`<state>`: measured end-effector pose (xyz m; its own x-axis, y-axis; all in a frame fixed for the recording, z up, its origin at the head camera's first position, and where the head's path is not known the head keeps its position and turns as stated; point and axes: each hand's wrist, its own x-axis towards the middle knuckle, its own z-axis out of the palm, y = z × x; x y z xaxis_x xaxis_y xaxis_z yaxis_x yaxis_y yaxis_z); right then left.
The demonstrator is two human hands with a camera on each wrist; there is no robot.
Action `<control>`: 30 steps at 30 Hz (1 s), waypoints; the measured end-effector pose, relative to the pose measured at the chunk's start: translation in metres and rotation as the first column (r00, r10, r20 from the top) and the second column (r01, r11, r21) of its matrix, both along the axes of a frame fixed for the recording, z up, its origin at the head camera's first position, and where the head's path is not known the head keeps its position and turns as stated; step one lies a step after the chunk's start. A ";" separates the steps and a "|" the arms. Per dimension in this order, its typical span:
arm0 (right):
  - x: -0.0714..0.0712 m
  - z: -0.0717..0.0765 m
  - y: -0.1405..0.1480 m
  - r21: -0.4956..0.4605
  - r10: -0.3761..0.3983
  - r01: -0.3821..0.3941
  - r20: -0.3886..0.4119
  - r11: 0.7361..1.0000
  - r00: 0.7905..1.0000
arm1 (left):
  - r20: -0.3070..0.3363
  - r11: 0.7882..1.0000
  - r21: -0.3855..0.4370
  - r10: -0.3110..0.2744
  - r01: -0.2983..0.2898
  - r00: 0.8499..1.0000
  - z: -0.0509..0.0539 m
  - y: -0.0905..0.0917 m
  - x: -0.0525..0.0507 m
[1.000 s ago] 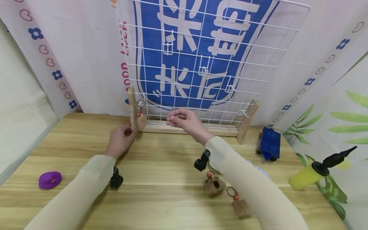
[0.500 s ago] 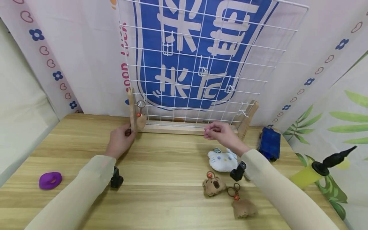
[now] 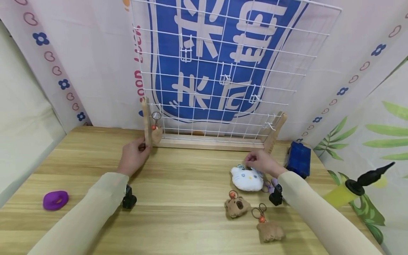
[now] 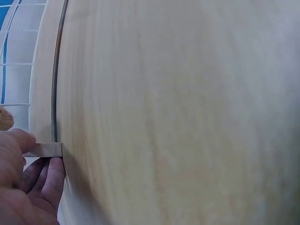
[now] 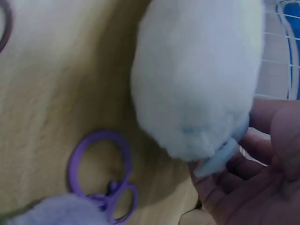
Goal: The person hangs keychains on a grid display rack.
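Observation:
At the left foot of the wire grid stand, my left hand pinches the wooden upright; in the left wrist view, thumb and fingers lie on either side of the wood end. A brown plush keychain hangs beside it. My right hand is at the top right of a white cat plush on the table. The right wrist view has its curled fingers around the plush's light blue bow; their tips are partly hidden.
Two brown plush keychains lie in front of the cat plush, a purple keychain beside it. White hooks hang on the grid. At right are a blue box and yellow bottle; at left, a purple ring.
My right hand has moved right and down from in front of the grid to the white cat plush, its fingers now at the bow. My left hand stays on the upright.

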<state>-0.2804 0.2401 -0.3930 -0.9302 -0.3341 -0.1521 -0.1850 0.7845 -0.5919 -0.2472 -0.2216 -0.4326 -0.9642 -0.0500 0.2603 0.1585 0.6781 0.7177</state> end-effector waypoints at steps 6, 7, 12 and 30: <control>0.006 -0.001 0.000 0.002 -0.021 0.021 0.071 1.000 0.997 | 0.000 1.000 -0.005 0.004 -0.004 1.000 0.001 -0.001 -0.001; 0.008 -0.001 0.000 0.002 -0.019 0.019 0.075 1.000 0.997 | 0.001 1.000 -0.007 0.004 -0.004 1.000 0.001 -0.001 -0.001; 0.012 -0.004 -0.001 -0.005 0.014 -0.014 0.061 1.000 0.998 | 0.010 1.000 -0.004 0.000 0.000 1.000 0.001 -0.001 0.000; 0.013 -0.007 -0.013 0.032 -0.032 0.030 0.066 0.999 0.997 | 0.029 1.000 -0.006 0.000 0.000 1.000 -0.002 -0.001 -0.001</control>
